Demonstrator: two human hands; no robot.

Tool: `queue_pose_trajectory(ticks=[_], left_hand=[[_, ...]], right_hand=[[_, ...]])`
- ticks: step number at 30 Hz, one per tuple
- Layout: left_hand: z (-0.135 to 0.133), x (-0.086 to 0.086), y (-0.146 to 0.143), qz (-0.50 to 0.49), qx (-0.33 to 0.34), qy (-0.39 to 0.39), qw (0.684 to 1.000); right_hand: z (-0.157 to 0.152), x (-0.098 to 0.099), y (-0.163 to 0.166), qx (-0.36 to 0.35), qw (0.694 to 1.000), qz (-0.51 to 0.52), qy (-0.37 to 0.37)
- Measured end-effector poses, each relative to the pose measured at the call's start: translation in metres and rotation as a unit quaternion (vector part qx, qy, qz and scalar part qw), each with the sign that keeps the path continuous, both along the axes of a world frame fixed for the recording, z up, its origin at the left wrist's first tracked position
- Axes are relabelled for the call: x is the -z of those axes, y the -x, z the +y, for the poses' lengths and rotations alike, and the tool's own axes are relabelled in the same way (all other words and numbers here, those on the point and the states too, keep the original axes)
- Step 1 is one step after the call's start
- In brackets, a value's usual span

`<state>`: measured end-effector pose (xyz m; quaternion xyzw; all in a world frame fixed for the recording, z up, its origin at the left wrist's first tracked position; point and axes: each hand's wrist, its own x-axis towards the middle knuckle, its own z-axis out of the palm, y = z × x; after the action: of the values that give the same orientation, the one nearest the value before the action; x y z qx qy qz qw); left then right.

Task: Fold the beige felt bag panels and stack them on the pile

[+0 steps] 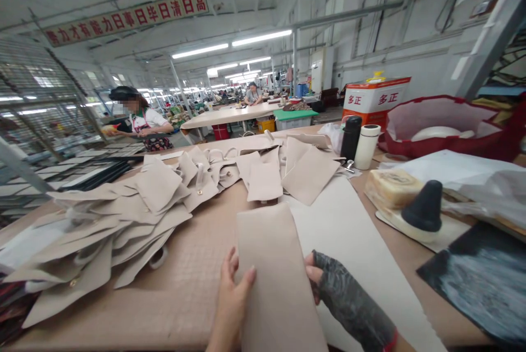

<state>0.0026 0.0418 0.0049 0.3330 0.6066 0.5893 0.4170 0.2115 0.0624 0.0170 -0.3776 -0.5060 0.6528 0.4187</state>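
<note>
A long beige leather-like panel [275,264] stands tilted in front of me, over the table. At its left edge, my left hand [234,292] grips it, the thumb on the near face and the fingers at the edge. My right hand [313,276], in a dark grey fingerless sleeve, has its fingers curled at the right edge, partly hidden by the panel. Beneath and to the right lies a white sheet [349,242]. Just beyond the panel is a heap of similar beige pieces [265,179]; a larger pile of beige pieces with straps [135,215] spreads over the left side.
On the right are a black bottle [350,138], a white bottle [367,146], a yellowish block [392,185], a black cone-shaped tool [425,207], a dark slab [480,281] and a red bag [444,116]. A co-worker [139,119] stands at the back left.
</note>
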Motion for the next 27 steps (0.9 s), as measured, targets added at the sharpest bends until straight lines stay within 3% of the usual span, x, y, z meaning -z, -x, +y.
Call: queue_pose_trajectory(ticks=[2,3,6,8,11,15,19,23,25,27], left_hand=[[0.003,-0.002,-0.006,0.163,-0.025,-0.067,0.984],[0.003,-0.004,-0.011,0.206,0.010,-0.074,0.976],[0.002,-0.009,-0.032,0.168,0.188,-0.026,0.967],[0.002,-0.011,-0.043,0.091,0.236,-0.001,0.968],[0.004,-0.013,-0.048,0.027,0.242,0.027,0.970],[0.003,-0.020,-0.039,0.029,0.264,0.066,0.962],[-0.002,-0.027,-0.038,0.155,0.268,0.066,0.949],[-0.005,-0.028,-0.041,0.358,0.246,0.047,0.899],[-0.004,-0.027,-0.035,0.376,0.236,0.038,0.895],[-0.004,-0.029,-0.019,0.351,0.198,0.027,0.915]], right_hand=[[0.001,0.003,0.007,0.017,1.000,-0.014,-0.005],[0.001,0.004,0.011,0.025,0.999,-0.030,-0.006],[0.002,0.002,0.023,0.042,0.997,-0.054,-0.017],[0.003,0.000,0.028,0.043,0.997,-0.065,-0.027],[0.004,-0.001,0.034,0.033,0.992,-0.115,-0.035],[0.004,0.004,0.036,0.028,0.986,-0.153,-0.062],[0.001,0.006,0.040,0.022,0.988,-0.144,-0.049],[-0.001,0.007,0.043,0.038,0.983,-0.168,-0.064],[0.003,0.009,0.035,0.056,0.980,-0.176,-0.071],[0.011,0.014,0.018,0.086,0.977,-0.187,-0.062]])
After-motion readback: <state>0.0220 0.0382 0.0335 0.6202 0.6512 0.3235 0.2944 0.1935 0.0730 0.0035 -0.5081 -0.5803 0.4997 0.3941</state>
